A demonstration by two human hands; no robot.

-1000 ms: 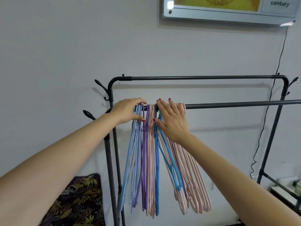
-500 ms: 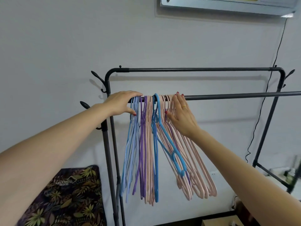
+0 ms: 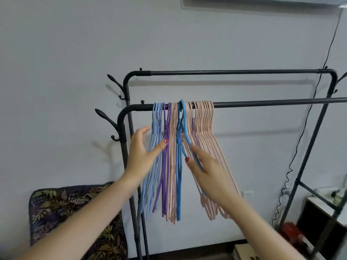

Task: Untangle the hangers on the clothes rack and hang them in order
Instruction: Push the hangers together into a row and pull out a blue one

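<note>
A black clothes rack has a front rail [image 3: 262,103] carrying a bunch of plastic hangers near its left end. From left to right hang light blue hangers [image 3: 156,117], purple hangers [image 3: 164,166], a few pink ones [image 3: 173,166], a bright blue hanger [image 3: 183,117] hooked over the rail and slanting right, then several pink hangers [image 3: 204,117]. My left hand [image 3: 140,154] is open, its thumb resting against the light blue and purple hangers. My right hand [image 3: 204,167] pinches the slanted arm of the bright blue hanger between thumb and fingers, in front of the pink bunch.
The rack's rear rail [image 3: 225,72] runs higher, close to the wall. Coat hooks [image 3: 110,121] stick out at the rack's left post. A floral cushion [image 3: 56,212] leans low left. A black cable [image 3: 300,139] hangs at right above a dark shelf [image 3: 323,222] and a cardboard box [image 3: 242,250].
Both hands have dropped from the rail to the middle of the hangers. The left hand let go of the rail and opened. The right hand slid down the bright blue hanger's arm.
</note>
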